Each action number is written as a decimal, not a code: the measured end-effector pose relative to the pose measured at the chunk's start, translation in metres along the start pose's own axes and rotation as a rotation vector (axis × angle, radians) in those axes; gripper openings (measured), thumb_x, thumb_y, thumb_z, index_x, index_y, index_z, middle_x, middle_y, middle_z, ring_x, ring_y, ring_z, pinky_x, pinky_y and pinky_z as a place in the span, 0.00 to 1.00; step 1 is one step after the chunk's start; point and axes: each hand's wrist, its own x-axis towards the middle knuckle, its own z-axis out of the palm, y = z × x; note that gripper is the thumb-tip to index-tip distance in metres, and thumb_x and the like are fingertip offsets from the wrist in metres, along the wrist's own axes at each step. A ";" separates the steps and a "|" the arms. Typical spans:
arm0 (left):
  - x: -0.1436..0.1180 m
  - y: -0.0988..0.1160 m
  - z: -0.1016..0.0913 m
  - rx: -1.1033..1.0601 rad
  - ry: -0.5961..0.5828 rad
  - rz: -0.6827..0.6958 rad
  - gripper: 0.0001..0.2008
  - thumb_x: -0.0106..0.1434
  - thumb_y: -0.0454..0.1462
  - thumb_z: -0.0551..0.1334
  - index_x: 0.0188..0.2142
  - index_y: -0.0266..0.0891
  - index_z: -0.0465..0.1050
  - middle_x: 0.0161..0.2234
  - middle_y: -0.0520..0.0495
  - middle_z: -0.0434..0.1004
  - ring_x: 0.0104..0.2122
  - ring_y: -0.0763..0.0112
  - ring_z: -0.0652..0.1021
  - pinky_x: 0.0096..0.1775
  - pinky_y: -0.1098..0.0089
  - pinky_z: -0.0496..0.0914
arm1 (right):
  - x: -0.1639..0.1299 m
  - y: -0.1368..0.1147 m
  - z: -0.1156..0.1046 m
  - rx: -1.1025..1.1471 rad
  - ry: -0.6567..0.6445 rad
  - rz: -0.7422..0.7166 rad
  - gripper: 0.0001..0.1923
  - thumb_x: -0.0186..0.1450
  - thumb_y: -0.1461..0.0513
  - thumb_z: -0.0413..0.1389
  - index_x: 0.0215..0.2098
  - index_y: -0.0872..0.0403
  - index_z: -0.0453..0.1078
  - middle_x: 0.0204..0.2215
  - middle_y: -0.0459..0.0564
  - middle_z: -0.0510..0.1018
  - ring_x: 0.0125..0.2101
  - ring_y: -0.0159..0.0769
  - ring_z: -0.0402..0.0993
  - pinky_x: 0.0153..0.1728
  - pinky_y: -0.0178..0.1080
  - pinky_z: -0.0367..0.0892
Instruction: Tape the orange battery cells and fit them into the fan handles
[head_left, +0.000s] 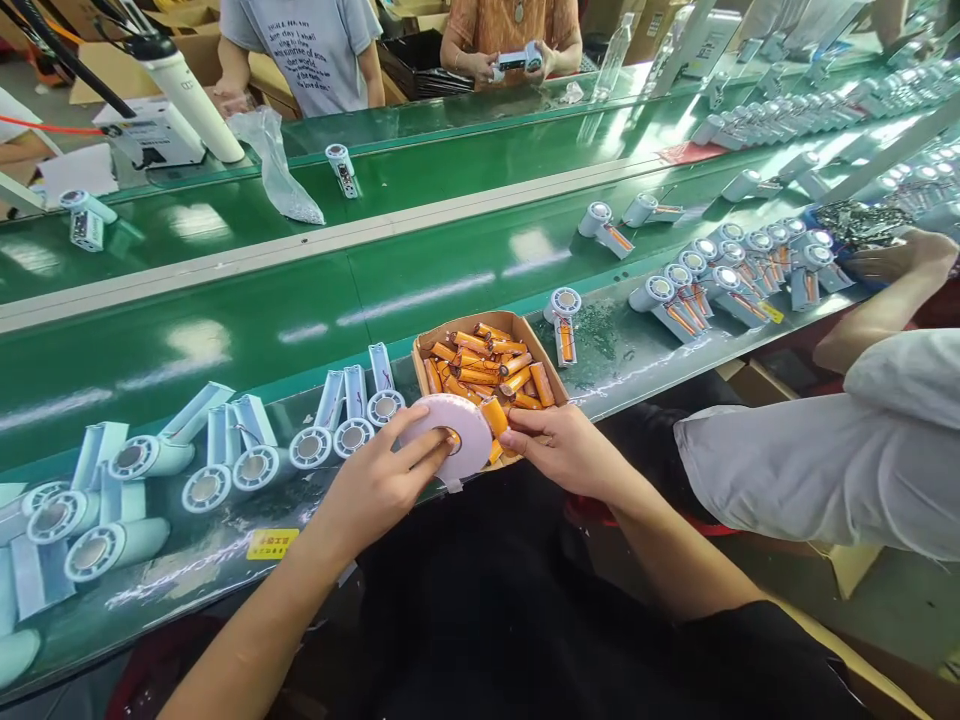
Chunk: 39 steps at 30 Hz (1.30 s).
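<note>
My left hand (382,478) grips a white roll of tape (466,428), with fingers at its centre hole. A short tape end hangs from the roll's lower edge. Between the fingers of my right hand (559,448) is an orange battery cell (494,416), close against the roll's right side. Both hands are over the near part of a cardboard box (421,350) filled with orange batteries with thin wires. Left of the box stand several light-blue fan housings (352,436) with hollow handles. To its right is one housing (565,325) with an orange battery in its handle.
A green conveyor belt (285,290) runs past the workbench. More housings with batteries (720,275) crowd the right side, near a co-worker's arm (892,290). A yellow label (272,544) sticks to the bench edge. Across the belt are two people, a plastic bag (274,165) and a white cylinder (191,100).
</note>
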 end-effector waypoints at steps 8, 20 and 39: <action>0.011 -0.006 -0.014 0.005 -0.047 0.023 0.23 0.68 0.24 0.59 0.55 0.44 0.82 0.54 0.48 0.84 0.69 0.55 0.70 0.68 0.54 0.70 | 0.017 0.019 -0.002 0.523 -0.167 0.132 0.19 0.58 0.54 0.72 0.46 0.51 0.84 0.38 0.48 0.87 0.43 0.44 0.85 0.53 0.49 0.80; 0.021 0.027 0.014 0.149 0.194 -0.206 0.17 0.71 0.34 0.66 0.58 0.42 0.79 0.49 0.46 0.86 0.53 0.55 0.75 0.58 0.53 0.71 | 0.027 0.025 0.038 0.895 0.391 0.064 0.27 0.50 0.53 0.78 0.45 0.52 0.82 0.42 0.51 0.89 0.44 0.47 0.86 0.49 0.47 0.81; 0.012 -0.040 0.005 0.178 -0.495 -0.712 0.29 0.67 0.52 0.68 0.64 0.46 0.74 0.65 0.38 0.74 0.60 0.39 0.72 0.55 0.46 0.69 | 0.023 0.039 -0.014 0.919 0.485 0.000 0.24 0.67 0.49 0.68 0.59 0.40 0.74 0.38 0.44 0.88 0.39 0.37 0.87 0.37 0.36 0.83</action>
